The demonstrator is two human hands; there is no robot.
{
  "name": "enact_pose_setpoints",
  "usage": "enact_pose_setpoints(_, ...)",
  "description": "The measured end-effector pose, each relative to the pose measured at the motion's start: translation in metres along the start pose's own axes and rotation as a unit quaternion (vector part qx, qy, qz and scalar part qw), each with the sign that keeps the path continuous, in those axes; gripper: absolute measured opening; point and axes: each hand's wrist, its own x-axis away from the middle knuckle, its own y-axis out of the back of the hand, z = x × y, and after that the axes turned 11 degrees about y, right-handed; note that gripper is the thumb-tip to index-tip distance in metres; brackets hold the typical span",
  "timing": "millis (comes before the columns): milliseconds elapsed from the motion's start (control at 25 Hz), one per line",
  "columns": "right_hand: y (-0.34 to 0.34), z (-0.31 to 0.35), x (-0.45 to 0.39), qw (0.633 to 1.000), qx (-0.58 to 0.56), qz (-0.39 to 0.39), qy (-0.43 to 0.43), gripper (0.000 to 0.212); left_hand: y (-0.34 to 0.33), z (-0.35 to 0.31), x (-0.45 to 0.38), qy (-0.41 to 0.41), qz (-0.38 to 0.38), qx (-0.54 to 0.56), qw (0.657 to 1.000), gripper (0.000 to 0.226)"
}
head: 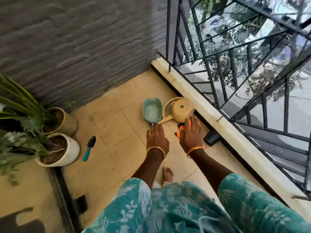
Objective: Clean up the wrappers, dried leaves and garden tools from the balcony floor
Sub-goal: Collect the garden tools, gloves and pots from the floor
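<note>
A teal rectangular basket (152,110) and a beige watering can (180,109) stand on the floor in the balcony corner. An orange-and-black tool (179,131) lies just below the can, mostly hidden by my right hand (191,134), which hovers over it with fingers straight. My left hand (156,137) reaches with straight fingers toward the basket's near end, its fingertips at the rim. A small trowel (89,147) with a teal handle and dark blade lies on the tiles to the left.
Two potted plants, one yellow (69,122) and one white (70,151), stand at the left by the grey wall. A black object (212,138) lies against the raised ledge (210,115) under the metal railing. My bare foot (167,174) is on the tiles.
</note>
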Motion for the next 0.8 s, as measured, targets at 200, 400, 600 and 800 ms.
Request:
enact_pose_setpoints(200, -0.013, -0.026, -0.094, 0.997, 0.035, 0.062, -0.020, 0.058, 0.018, 0.000, -0.111, 0.012, 0.031, -0.010, 0.999, 0.069)
enact_pose_setpoints(400, -0.028, -0.043, -0.204, 0.994, 0.048, 0.073, -0.067, 0.050, 0.026, -0.010, -0.234, -0.004, 0.071, -0.019, 0.997, 0.067)
enact_pose_setpoints(600, -0.050, -0.065, -0.295, 0.987, 0.025, 0.097, -0.122, 0.042, 0.027, -0.022, -0.333, 0.000, 0.123, 0.012, 0.992, 0.064)
enact_pose_setpoints(800, -0.120, -0.126, -0.386, 0.979, 0.013, 0.172, -0.110, 0.043, -0.020, -0.035, -0.429, 0.083, 0.186, 0.089, 0.975, 0.044)
